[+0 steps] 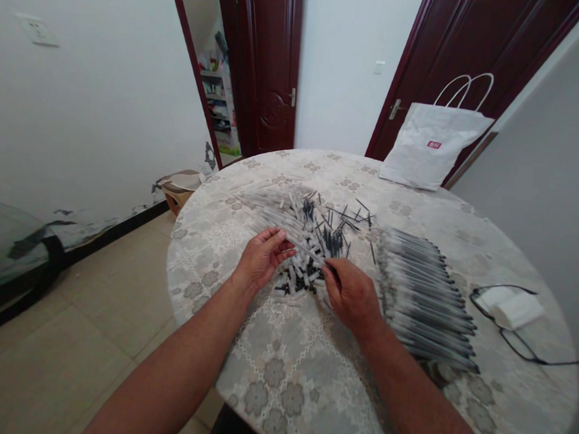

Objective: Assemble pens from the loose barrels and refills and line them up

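My left hand is closed on one end of a thin pale tube, thumb and fingers pinched together. At the tube's other end, my right hand has its fingers curled round it. Below and between the hands lies a pile of short clear and black pieces. Just behind are small black sticks and a spread of long clear tubes. Beside my right hand, many assembled pen-like sticks lie in a row, dark ends to the right.
The round table has a patterned cloth. Black-framed glasses and folded white tissue lie at the right. A white paper bag stands at the back right edge. A stool stands beyond the left edge.
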The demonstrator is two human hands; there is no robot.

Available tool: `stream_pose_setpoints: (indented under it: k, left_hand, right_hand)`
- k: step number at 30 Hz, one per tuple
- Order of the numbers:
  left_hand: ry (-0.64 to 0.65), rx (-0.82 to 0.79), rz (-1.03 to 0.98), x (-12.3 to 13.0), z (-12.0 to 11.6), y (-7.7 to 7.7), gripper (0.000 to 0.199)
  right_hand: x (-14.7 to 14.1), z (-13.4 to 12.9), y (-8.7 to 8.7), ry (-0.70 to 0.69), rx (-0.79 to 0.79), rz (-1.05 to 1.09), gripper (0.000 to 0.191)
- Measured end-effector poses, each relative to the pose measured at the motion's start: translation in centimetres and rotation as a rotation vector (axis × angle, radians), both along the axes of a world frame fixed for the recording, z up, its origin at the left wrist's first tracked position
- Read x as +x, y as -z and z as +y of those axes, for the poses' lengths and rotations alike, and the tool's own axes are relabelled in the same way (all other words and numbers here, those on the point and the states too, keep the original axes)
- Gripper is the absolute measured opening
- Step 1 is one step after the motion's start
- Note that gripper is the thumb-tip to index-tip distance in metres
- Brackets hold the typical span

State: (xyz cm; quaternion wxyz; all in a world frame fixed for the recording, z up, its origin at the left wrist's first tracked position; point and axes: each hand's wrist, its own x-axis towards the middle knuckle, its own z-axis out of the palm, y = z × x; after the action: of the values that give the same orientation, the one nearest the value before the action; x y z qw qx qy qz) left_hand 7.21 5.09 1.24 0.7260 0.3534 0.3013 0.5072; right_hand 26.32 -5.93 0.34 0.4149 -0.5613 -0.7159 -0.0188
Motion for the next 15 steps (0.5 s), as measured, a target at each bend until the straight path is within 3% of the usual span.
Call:
stream_pose_setpoints:
  k: [8, 15]
  left_hand:
    - [0.027, 0.008, -0.003, 0.2, -0.07, 0.15, 0.03]
    - [0.017, 0.033, 0.038, 0.33, -0.07, 0.42, 0.03]
  right_hand:
    - [-0.39, -0.45, -0.97, 0.067, -0.137, 0.218, 0.022]
    - [-0.67, 0.13, -0.81, -0.038, -0.491, 0.83, 0.028]
